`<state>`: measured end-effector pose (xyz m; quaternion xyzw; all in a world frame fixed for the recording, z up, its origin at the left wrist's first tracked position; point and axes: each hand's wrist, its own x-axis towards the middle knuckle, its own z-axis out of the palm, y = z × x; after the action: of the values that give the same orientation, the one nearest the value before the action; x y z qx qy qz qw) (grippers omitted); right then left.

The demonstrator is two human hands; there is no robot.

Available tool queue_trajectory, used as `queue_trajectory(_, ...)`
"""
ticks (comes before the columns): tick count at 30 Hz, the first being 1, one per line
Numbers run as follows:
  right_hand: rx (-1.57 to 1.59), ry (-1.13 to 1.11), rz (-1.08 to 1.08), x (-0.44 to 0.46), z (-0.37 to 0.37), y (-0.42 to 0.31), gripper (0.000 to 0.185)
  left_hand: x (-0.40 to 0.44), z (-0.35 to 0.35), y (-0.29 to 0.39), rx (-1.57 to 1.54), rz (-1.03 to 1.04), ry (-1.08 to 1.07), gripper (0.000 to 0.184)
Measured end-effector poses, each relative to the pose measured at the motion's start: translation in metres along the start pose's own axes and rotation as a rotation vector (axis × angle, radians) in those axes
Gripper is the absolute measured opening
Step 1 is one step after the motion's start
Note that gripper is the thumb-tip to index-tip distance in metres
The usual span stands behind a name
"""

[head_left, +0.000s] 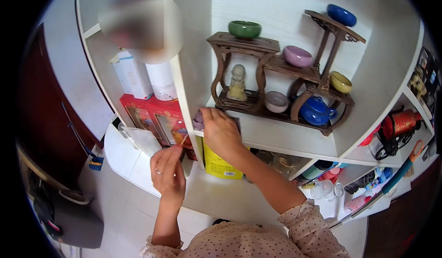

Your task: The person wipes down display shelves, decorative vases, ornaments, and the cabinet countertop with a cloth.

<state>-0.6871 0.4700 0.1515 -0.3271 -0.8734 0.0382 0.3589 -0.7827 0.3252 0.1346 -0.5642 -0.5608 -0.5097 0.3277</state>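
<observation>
Lumpy purple object (198, 121) on the flat white shelf's (285, 132) left end warrants steadying by the right hand (223, 131), grip unconfirmable; the left hand (168, 169) pinches a thin pale stick (184, 140).

purple item (198, 120) partly hidden by right fingers (212, 114), upper-left items (138, 23) blurred

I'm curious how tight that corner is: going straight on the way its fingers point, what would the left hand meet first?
Probably the red packaging, which shows just ahead of the left hand; this single view leaves unclear how much gap lies between them.
</observation>
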Motion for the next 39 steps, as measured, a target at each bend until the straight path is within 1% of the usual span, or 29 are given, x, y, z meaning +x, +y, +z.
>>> queue_trajectory(3, 0.223, -0.079, -0.137, -0.009, -0.017, 0.005, 0.030, 0.007, 0.002, 0.007, -0.060, -0.017, 0.027, 0.031)
queue_trajectory(6, 0.291, -0.076, -0.170, -0.037, -0.041, 0.020, 0.035, 0.013, 0.014, 0.011, -0.122, -0.040, 0.048, 0.031)
queue_trajectory(8, 0.200, -0.045, -0.087, -0.062, -0.069, 0.031, 0.039, 0.016, 0.025, 0.015, -0.217, -0.034, -0.017, 0.030)
queue_trajectory(9, 0.152, -0.013, -0.079, -0.075, -0.081, 0.039, 0.037, 0.017, 0.032, 0.017, -0.248, -0.110, -0.075, 0.025)
queue_trajectory(10, 0.103, 0.018, -0.071, -0.088, -0.094, 0.048, 0.036, 0.018, 0.043, 0.021, -0.327, -0.179, -0.083, 0.021)
queue_trajectory(12, 0.024, 0.013, 0.006, -0.114, -0.125, 0.056, 0.042, 0.013, 0.065, 0.024, -0.440, -0.320, -0.147, 0.020)
queue_trajectory(14, -0.044, 0.005, 0.079, -0.135, -0.148, 0.063, 0.044, 0.015, 0.080, 0.025, -0.431, -0.196, -0.215, 0.018)
queue_trajectory(15, -0.038, 0.006, 0.067, -0.142, -0.157, 0.068, 0.044, 0.017, 0.086, 0.025, -0.412, -0.134, -0.233, 0.016)
queue_trajectory(16, -0.010, 0.020, 0.107, -0.147, -0.164, 0.073, 0.044, 0.018, 0.089, 0.026, -0.399, -0.136, -0.225, 0.016)
queue_trajectory(17, 0.021, 0.035, 0.148, -0.147, -0.167, 0.074, 0.044, 0.020, 0.091, 0.027, -0.344, -0.079, -0.243, 0.016)
queue_trajectory(18, 0.032, 0.040, 0.139, -0.143, -0.168, 0.067, 0.044, 0.023, 0.094, 0.027, -0.288, -0.017, -0.263, 0.016)
queue_trajectory(20, 0.594, 0.159, 0.400, -0.129, -0.166, 0.041, 0.039, 0.025, 0.092, 0.029, -0.266, -0.009, -0.248, 0.018)
queue_trajectory(21, 0.747, 0.158, 0.388, -0.120, -0.163, 0.025, 0.033, 0.024, 0.086, 0.030, -0.294, -0.049, -0.210, 0.018)
queue_trajectory(22, 0.895, 0.190, 0.299, -0.111, -0.150, 0.019, 0.032, 0.021, 0.079, 0.031, -0.324, -0.087, -0.174, 0.017)
queue_trajectory(23, 0.946, 0.184, 0.247, -0.099, -0.139, 0.012, 0.034, 0.011, 0.070, 0.024, -0.493, -0.191, -0.223, 0.031)
queue_trajectory(24, 1.133, 0.242, 0.273, -0.085, -0.121, 0.002, 0.033, 0.009, 0.061, 0.028, -0.483, -0.180, -0.227, 0.031)
queue_trajectory(26, 1.236, 0.358, 0.328, -0.052, -0.084, -0.016, 0.033, 0.010, 0.045, 0.042, -1.184, -0.577, -0.057, 0.044)
queue_trajectory(27, 1.372, 0.456, 0.291, -0.032, -0.056, -0.022, 0.033, 0.009, 0.045, 0.043, -1.124, -0.548, -0.024, 0.057)
queue_trajectory(28, 1.391, 0.533, 0.352, -0.015, -0.040, -0.035, 0.034, 0.009, 0.046, 0.038, -1.120, -0.542, -0.024, 0.057)
queue_trajectory(29, 1.350, 0.496, 0.370, -0.003, -0.023, -0.040, 0.038, 0.010, 0.046, 0.029, -0.860, -0.473, -0.086, 0.052)
queue_trajectory(30, 1.254, 0.344, 0.427, 0.002, -0.021, -0.049, 0.043, 0.010, 0.049, 0.017, -0.600, -0.399, -0.141, 0.048)
queue_trajectory(31, 1.058, 0.330, 0.337, 0.002, 0.007, -0.051, 0.048, 0.001, 0.054, 0.002, -0.720, -0.635, -0.134, 0.046)
queue_trajectory(32, 0.858, 0.316, 0.248, -0.002, 0.035, -0.050, 0.052, 0.015, 0.044, 0.014, -0.823, -0.840, -0.073, 0.043)
queue_trajectory(33, 0.860, 0.323, 0.237, -0.003, 0.032, -0.051, 0.052, 0.019, 0.045, 0.006, -0.807, -0.821, -0.056, 0.040)
queue_trajectory(35, 0.635, 0.350, 0.183, -0.003, 0.024, -0.047, 0.057, 0.026, 0.047, -0.003, -0.798, -0.802, -0.027, 0.038)
queue_trajectory(36, 0.634, 0.351, 0.171, 0.002, 0.021, -0.046, 0.057, 0.029, 0.049, -0.007, -0.731, -0.743, -0.040, 0.034)
queue_trajectory(37, 0.639, 0.399, 0.109, 0.011, 0.018, -0.044, 0.055, 0.035, 0.049, -0.011, -0.660, -0.684, -0.056, 0.030)
queue_trajectory(38, 0.646, 0.448, 0.046, 0.023, 0.005, -0.049, 0.054, 0.049, 0.046, -0.010, -0.658, -0.676, -0.049, 0.030)
queue_trajectory(39, 0.654, 0.474, 0.001, 0.038, -0.009, -0.054, 0.053, 0.069, 0.042, -0.007, -0.622, -0.606, 0.010, 0.028)
